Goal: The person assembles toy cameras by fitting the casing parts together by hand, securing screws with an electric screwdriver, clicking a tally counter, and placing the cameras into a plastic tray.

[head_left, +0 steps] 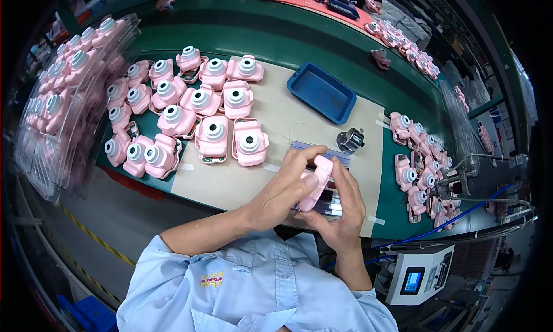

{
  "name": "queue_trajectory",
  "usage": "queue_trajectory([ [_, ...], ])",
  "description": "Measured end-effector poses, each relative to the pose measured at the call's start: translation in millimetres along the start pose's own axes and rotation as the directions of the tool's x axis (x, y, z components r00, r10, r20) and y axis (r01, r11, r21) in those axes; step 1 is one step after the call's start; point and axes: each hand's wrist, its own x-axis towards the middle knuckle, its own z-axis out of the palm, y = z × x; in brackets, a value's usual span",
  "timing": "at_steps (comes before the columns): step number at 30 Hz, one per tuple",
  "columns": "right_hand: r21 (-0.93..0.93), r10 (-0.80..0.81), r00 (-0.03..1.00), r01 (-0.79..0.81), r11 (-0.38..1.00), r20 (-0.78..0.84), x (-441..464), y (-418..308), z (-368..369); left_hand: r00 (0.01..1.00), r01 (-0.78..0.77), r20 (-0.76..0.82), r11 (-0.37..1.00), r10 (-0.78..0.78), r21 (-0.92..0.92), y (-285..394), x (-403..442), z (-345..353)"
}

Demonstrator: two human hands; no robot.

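A pink toy camera [316, 185] is held between my two hands, near the front edge of the table and turned so that a narrow side faces up. My left hand [286, 181] grips it from the left, thumb pressed on its face. From the right, the fingers and thumb of my right hand [344, 206] close round its other side. Its lens is out of sight. Beneath the hands, partly covered, lies a clear plastic fixture [331, 204]. Just beyond them stands a small black device with a display [351, 141].
A blue tray [322, 92] lies on the beige mat [276, 96]. Several pink cameras [200, 100] sit at the left, beside stacked clear trays [63, 136]. More cameras [425, 171] stand at the right, near a blue hose [449, 231] and a white control box [419, 276].
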Motion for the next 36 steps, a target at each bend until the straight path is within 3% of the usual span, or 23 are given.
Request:
queue_trajectory([
  [2, 0.041, 0.018, 1.0, -0.017, 0.999, -0.01, 0.8, 2.7, -1.6, 1.0, 0.003, 0.001, 1.0, -0.003, 0.004, 3.8, -0.9, 2.2],
  [6, 0.421, 0.193, 0.981, -0.173, 0.89, -0.005, 0.3, 6.2, -6.0, 0.997, -0.047, 0.061, 0.998, 0.045, 0.035, 16.1, -2.6, 4.3],
  [7, 0.418, 0.195, 0.981, -0.169, 0.893, -0.02, -0.5, 6.3, -6.9, 0.996, -0.05, 0.076, 0.998, 0.047, 0.035, 19.3, -1.1, 2.4],
  [11, 0.758, 0.356, 0.935, -0.228, 0.612, -0.006, -4.5, 4.3, -6.0, 0.96, -0.081, 0.279, 0.943, -0.013, 0.321, 30.0, 7.0, -9.6],
  [16, 0.856, 0.42, 0.9, -0.304, 0.417, 0.115, -8.8, 6.7, -7.5, 0.94, -0.272, 0.307, 0.865, 0.146, 0.421, 15.6, 13.7, -8.4],
  [22, 0.833, 0.426, 0.895, -0.33, 0.443, 0.128, -11.9, 11.5, -14.7, 0.964, -0.251, 0.238, 0.69, 0.117, 0.679, 25.0, 11.7, 4.9],
  [25, 0.725, 0.49, 0.86, -0.429, 0.538, 0.144, -10.6, 9.0, -15.3, 0.99, -0.114, 0.132, 0.864, 0.056, 0.49, 21.5, 9.3, 9.6],
  [27, 0.685, 0.511, 0.849, -0.454, 0.57, 0.137, -10.6, 7.5, -19.0, 0.993, -0.077, 0.11, 0.907, 0.034, 0.415, 19.0, 12.6, 10.0],
  [29, 0.694, 0.508, 0.849, -0.454, 0.559, 0.146, -13.1, 2.7, -25.0, 0.995, 0.05, 0.075, 0.989, -0.061, 0.143, 16.2, 17.2, 5.0],
  [31, 0.701, 0.507, 0.846, -0.462, 0.543, 0.164, -17.1, -5.7, -32.3, 0.983, 0.178, 0.063, 0.973, -0.17, -0.146, 14.2, 20.1, -1.2],
  [33, 0.486, 0.447, 0.878, -0.471, 0.736, 0.173, -19.2, -22.1, -50.2, 0.965, 0.257, 0.101, 0.943, -0.24, -0.212, 15.0, 27.3, -10.8],
  [34, 0.487, 0.445, 0.878, -0.47, 0.736, 0.176, -21.2, -30.4, -63.3, 0.942, 0.332, 0.143, 0.902, -0.303, -0.274, 16.1, 33.5, -16.8],
  [36, 0.222, 0.134, 0.962, -0.189, 0.957, 0.239, -28.1, -45.0, -96.9, 0.878, 0.478, 0.237, 0.789, -0.416, -0.387, 16.4, 43.6, -25.2],
])
